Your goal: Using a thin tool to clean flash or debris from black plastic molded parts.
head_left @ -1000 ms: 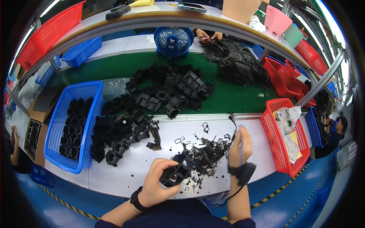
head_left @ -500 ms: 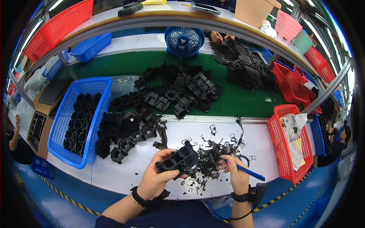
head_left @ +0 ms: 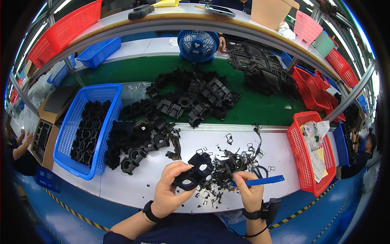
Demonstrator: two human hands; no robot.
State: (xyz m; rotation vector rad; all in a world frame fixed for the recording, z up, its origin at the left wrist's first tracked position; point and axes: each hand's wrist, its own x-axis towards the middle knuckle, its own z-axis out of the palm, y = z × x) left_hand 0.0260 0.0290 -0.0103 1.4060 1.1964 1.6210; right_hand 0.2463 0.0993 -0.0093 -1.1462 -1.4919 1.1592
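Observation:
My left hand (head_left: 170, 188) grips a black molded plastic part (head_left: 194, 172) with two round openings turned toward me. Light surfaces show through the holes. In my right hand (head_left: 249, 192) is a slim blue-handled tool (head_left: 266, 180), its handle sticking out to the right; its working tip is hidden or too small to make out. The tool hand is just right of the part, apart from it. Beneath and beyond both hands, a heap of black plastic scraps (head_left: 231, 164) covers part of the white worktop (head_left: 134, 185).
Many similar black parts (head_left: 140, 140) are piled at left, and more (head_left: 199, 95) lie on the green surface. A blue basket (head_left: 61, 154) holds parts; a red basket (head_left: 298, 162) holds papers and plastic. Behind stands a blue fan (head_left: 198, 45), under a shelf (head_left: 183, 17). Other people work nearby.
My left hand has turned the black part so its openings face me, bringing it slightly lower. My right hand has shifted a little left and down, and the blue handle now lies closer to level.

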